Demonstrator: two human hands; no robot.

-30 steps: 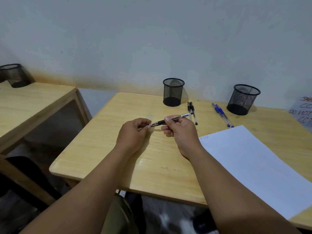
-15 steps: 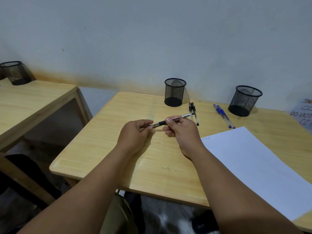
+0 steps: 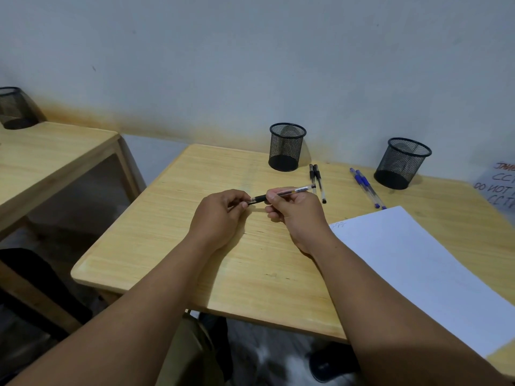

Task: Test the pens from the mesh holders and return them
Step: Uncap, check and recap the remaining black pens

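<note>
Both hands are up over the middle of the pale wooden tabletop [image 3: 250,260], working one pen between them. The right hand [image 3: 295,215] pinches the clear-barrelled pen with the black grip [image 3: 281,194] between thumb and forefinger, the other fingers curled beneath it. The left hand [image 3: 220,213] has its fingertips closed on the pen's black tip end; whether there is a cap in that hand I cannot tell, the fingers cover it. The pen lies nearly level above the wood, its tail pointing toward 2 o'clock.

Beyond the hands, at 12 o'clock, stands a black wire-mesh cylinder holder [image 3: 287,147], upright near the wall. Just beside its base, toward 1 o'clock from the hands, two black-capped clear pens [image 3: 317,179] lie side by side on the wood, the tail of the held pen crossing over them from this view. Further round at 2 o'clock, two blue pens [image 3: 366,188] lie together, and past them a second black mesh holder [image 3: 401,164], tilted-looking in the wide lens, sits close to the wall.

At 3 to 4 o'clock a white sheet of paper [image 3: 423,268] lies flat, with a small scribble [image 3: 337,224] in its near left corner, just beside the right wrist. At the far right edge, a handwritten note [image 3: 498,185] in red and black lettering is cut off by the frame. Off at 10 o'clock, a separate wooden table [image 3: 50,151] carries a third dark mesh holder [image 3: 15,108].
</note>
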